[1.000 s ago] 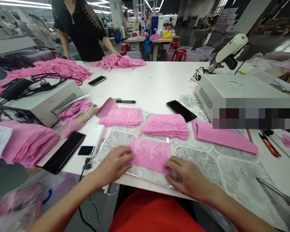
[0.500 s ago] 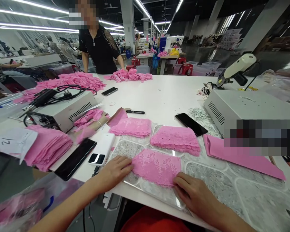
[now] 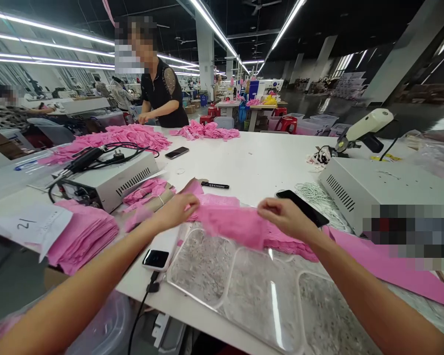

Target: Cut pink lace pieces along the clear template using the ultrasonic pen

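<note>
A pink lace piece (image 3: 233, 226) hangs stretched between my two hands, blurred by motion. My left hand (image 3: 179, 209) pinches its upper left corner. At the upper right corner my right hand (image 3: 281, 212) is closed on it in the same way. Behind it lies a stack of pink lace (image 3: 222, 199), partly covered. Another lace stack (image 3: 290, 243) shows below my right hand, half hidden by the piece and my wrist. Under them spreads a clear-topped mat with a grey stone pattern (image 3: 262, 296).
A black marker (image 3: 215, 185) lies beyond the stacks. Grey machine boxes (image 3: 111, 180) (image 3: 392, 185) stand on both sides. On the left are a white power bank (image 3: 166, 246) and a pink fabric pile (image 3: 83, 236). A co-worker (image 3: 163, 93) stands across the table by heaped pink pieces.
The lace piece has been lifted off the mat and carried away from me, over the stacks. Both hands rose with it. The co-worker has turned sideways, hands brought together; the view has tilted up.
</note>
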`<state>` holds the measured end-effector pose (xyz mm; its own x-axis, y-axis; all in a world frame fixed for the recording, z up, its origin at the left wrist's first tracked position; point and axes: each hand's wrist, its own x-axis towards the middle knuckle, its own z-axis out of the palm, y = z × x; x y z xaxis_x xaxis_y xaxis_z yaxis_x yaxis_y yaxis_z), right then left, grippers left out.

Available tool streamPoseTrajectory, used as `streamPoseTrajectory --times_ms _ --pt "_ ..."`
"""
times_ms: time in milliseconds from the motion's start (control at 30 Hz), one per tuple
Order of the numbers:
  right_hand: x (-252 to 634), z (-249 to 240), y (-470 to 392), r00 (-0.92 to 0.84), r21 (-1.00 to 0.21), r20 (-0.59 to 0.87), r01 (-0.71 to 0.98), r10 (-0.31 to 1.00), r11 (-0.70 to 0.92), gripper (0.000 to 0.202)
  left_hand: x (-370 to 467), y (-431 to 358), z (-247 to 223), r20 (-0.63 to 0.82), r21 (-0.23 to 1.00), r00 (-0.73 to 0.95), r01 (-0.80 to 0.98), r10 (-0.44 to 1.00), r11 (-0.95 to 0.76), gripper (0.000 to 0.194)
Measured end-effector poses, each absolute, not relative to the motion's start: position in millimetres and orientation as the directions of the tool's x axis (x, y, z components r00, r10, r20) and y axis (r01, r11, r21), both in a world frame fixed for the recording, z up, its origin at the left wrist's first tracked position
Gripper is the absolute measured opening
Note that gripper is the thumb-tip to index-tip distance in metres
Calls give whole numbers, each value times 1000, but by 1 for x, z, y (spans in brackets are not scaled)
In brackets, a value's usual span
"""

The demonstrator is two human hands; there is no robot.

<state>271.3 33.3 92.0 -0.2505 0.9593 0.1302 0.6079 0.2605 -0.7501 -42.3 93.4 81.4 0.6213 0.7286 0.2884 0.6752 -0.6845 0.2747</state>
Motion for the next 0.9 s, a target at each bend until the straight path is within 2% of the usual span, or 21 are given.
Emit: streamPoseTrajectory --times_ms 100,167,333,433,533,667,900 --pt "254 102 76 -253 -642 373 623 892 446 16 -54 127 88 398 247 530 725 749 -643 27" --pt "243 96 94 -282 -608 416 621 865 495 13 -63 138 83 417 234 522 729 744 -643 30" --pt "237 54 96 -381 -591 331 629 863 505 14 -78 132 52 351 235 610 677 711 -697 28" --pt "260 38 76 -315 -612 307 658 898 440 17 -66 118 41 364 264 614 653 700 -710 32" --pt "295 32 51 -231 -623 273 697 934 355 18 -27 100 38 354 314 651 594 672 -741 31" --pt "321 25 26 -222 -610 217 729 951 310 16 52 83 31 279 371 739 506 613 -779 19" --pt "314 14 21 -219 -578 178 766 959 282 12 122 86 19 162 390 772 522 614 -759 15"
